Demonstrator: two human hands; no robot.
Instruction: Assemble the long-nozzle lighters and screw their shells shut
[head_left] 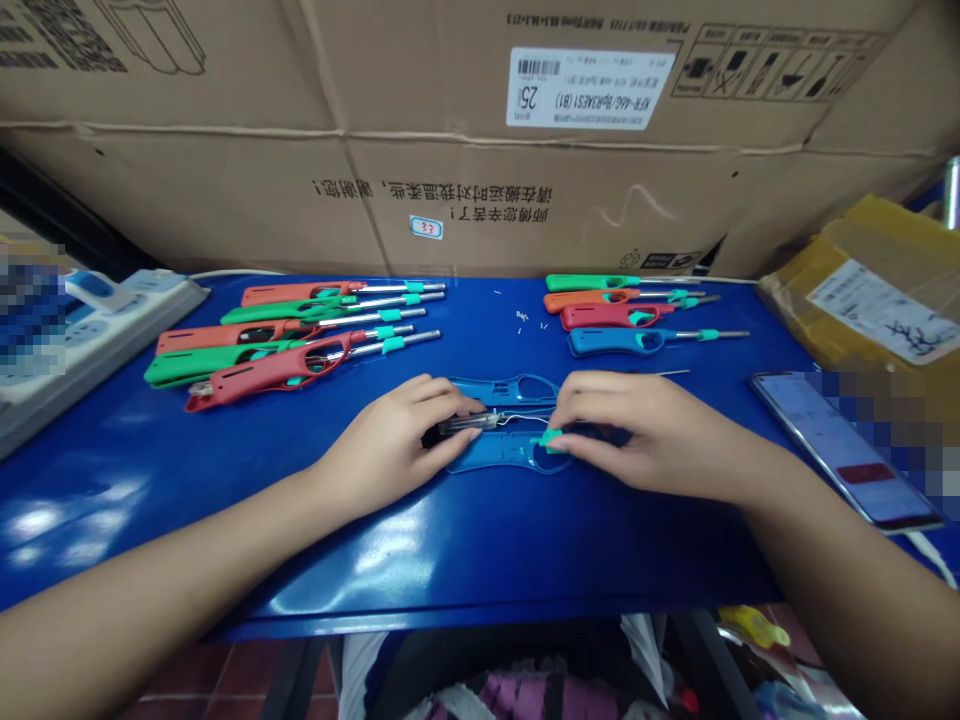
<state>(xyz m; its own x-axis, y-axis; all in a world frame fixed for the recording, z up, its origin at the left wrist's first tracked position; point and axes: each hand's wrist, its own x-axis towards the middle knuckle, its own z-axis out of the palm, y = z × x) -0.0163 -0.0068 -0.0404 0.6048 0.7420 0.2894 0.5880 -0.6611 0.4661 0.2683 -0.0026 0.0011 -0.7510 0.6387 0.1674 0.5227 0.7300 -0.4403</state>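
In the head view, two blue lighter shell halves [487, 452] lie side by side on the blue table, one nearer me and one farther off. My left hand [416, 430] is closed on a clear, dark lighter fuel tank [469, 424] above them. A thin white wire runs from the tank toward the right. My right hand [637, 425] pinches a small green trigger piece [551, 440] over the finger-loop end of the near shell half. Its fingers partly hide the right ends of both halves and the metal rod behind.
Several red, orange and green lighters [277, 372] lie at left; several more, with a blue one [619, 342] nearest, lie at back right. White scraps [523, 317] sit between. A power strip [97, 330], phone [840, 450], taped box [877, 280] and large carton [262, 200] surround the work area.
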